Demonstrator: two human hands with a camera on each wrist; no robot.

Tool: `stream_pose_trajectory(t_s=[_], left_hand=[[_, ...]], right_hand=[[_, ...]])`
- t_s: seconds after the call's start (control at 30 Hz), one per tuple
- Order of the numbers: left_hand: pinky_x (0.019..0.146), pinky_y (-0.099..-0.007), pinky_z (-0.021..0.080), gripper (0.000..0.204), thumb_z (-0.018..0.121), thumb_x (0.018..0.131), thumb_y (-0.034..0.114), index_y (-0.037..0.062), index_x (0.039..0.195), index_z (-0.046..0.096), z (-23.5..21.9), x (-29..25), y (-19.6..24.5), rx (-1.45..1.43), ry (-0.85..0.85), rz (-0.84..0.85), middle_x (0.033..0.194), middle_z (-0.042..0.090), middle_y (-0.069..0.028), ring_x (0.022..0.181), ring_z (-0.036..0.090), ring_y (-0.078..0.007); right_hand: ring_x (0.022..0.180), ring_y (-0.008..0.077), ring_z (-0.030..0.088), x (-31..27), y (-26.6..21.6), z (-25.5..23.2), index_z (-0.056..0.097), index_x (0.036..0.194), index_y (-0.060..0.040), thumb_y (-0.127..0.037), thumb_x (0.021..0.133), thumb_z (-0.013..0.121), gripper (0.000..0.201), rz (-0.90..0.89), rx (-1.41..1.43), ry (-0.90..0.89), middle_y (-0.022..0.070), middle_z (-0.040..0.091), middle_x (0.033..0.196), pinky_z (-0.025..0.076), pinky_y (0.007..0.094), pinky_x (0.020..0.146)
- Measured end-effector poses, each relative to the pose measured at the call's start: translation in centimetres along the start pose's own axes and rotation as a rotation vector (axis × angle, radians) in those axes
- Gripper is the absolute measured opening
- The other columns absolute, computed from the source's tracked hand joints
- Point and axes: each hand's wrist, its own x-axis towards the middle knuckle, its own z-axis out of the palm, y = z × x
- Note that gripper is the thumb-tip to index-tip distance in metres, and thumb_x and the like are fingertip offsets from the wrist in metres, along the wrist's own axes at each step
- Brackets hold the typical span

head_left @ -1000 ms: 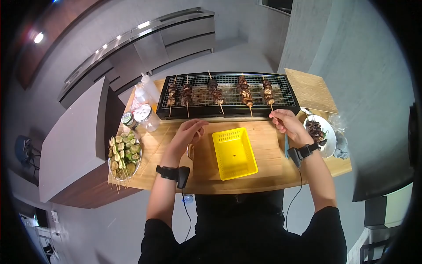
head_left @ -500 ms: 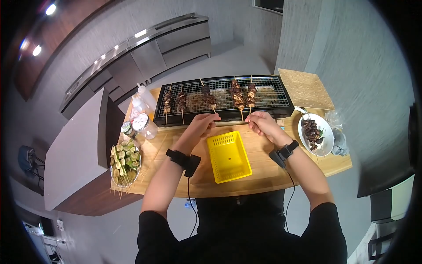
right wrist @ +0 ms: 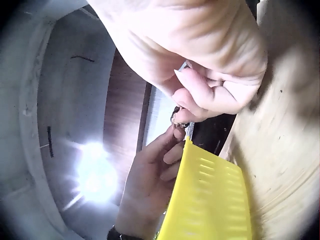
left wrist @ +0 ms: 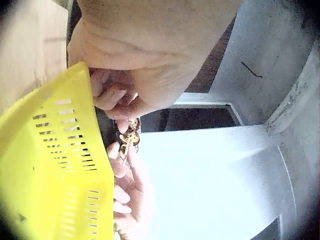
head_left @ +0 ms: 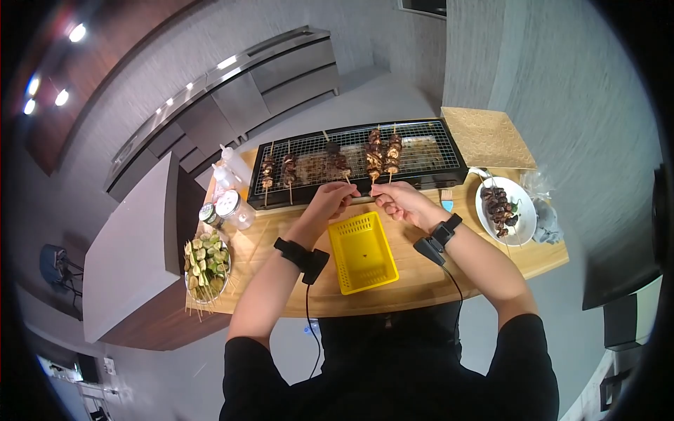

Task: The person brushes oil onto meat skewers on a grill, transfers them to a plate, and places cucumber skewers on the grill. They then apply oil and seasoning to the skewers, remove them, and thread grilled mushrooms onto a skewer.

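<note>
Several browned meat skewers lie across the wire rack of a black grill [head_left: 428, 184], their stick ends toward me. My left hand [head_left: 328, 203] pinches the stick of the middle skewer [head_left: 338, 160] at the grill's front edge. Close beside it, my right hand [head_left: 407, 205] pinches the stick end of the skewer [head_left: 374, 154] to the right of that one. The rightmost skewer [head_left: 393, 151] lies close against this one. Two more skewers lie at the grill's left end. Below both hands sits a yellow basket [head_left: 335, 256], also near the fingers in both wrist views.
A white plate [head_left: 528, 224] with meat skewers stands at the right, beside a crumpled clear bag [head_left: 547, 221]. A blue-handled brush [head_left: 447, 204] lies near the grill. Squeeze bottles [head_left: 235, 161], a shaker jar [head_left: 241, 212] and vegetable skewers [head_left: 205, 259] stand left. A gold board [head_left: 488, 138] adjoins the grill.
My right hand has shifted left from the rightmost skewer to its neighbour, and the rightmost skewer now lies nearer that one. My left hand has moved up to the middle skewer's stick.
</note>
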Motion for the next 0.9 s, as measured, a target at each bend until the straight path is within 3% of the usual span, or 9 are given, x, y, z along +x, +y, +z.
stream_pose_trajectory(t_s=[0.2, 0.53, 0.7, 0.9], left_hand=[[0.048, -0.0217, 0.025, 0.023, 0.068, 0.102, 0.023, 0.0031, 0.094, 0.073, 1.3, 1.0, 0.1, 0.128, -0.093, 0.009, 0.071, 0.054, 0.0047, 0.054, 0.039, -0.0021], [0.052, -0.0233, 0.029, 0.022, 0.067, 0.102, 0.026, 0.0048, 0.097, 0.072, 2.3, 1.9, 0.9, 0.239, -0.093, -0.045, 0.074, 0.055, 0.0038, 0.057, 0.042, -0.0046], [0.050, -0.0227, 0.027, 0.022, 0.067, 0.102, 0.027, 0.0061, 0.100, 0.071, 2.3, 1.8, 1.6, 0.086, -0.191, -0.099, 0.076, 0.054, 0.0044, 0.057, 0.040, -0.0046], [0.048, -0.0213, 0.026, 0.022, 0.066, 0.104, 0.029, 0.0073, 0.101, 0.070, 2.7, 2.3, 1.0, 0.066, -0.168, -0.128, 0.077, 0.053, 0.0052, 0.056, 0.039, -0.0036]], right_hand=[[0.059, 0.0025, 0.045, 0.1, -0.2, 0.2, 0.068, 0.100, -0.0093, -0.031, 0.104, 0.068, 0.022, -0.029, 0.074, -0.081, -0.0041, 0.062, 0.079, 0.029, 0.0171, 0.045], [0.057, 0.0026, 0.045, -0.1, -1.9, -0.1, 0.068, 0.098, -0.0118, -0.035, 0.105, 0.063, 0.025, 0.015, 0.027, -0.093, -0.0026, 0.069, 0.084, 0.028, 0.0187, 0.044], [0.057, 0.0043, 0.046, 1.2, -0.9, -1.8, 0.066, 0.097, -0.0133, -0.034, 0.107, 0.057, 0.024, 0.056, 0.059, -0.139, -0.0044, 0.061, 0.078, 0.028, 0.0194, 0.045], [0.057, 0.0052, 0.041, -0.8, -0.9, -1.5, 0.061, 0.097, -0.0136, -0.031, 0.110, 0.051, 0.024, 0.035, 0.094, -0.140, -0.0074, 0.047, 0.071, 0.026, 0.0205, 0.045]])
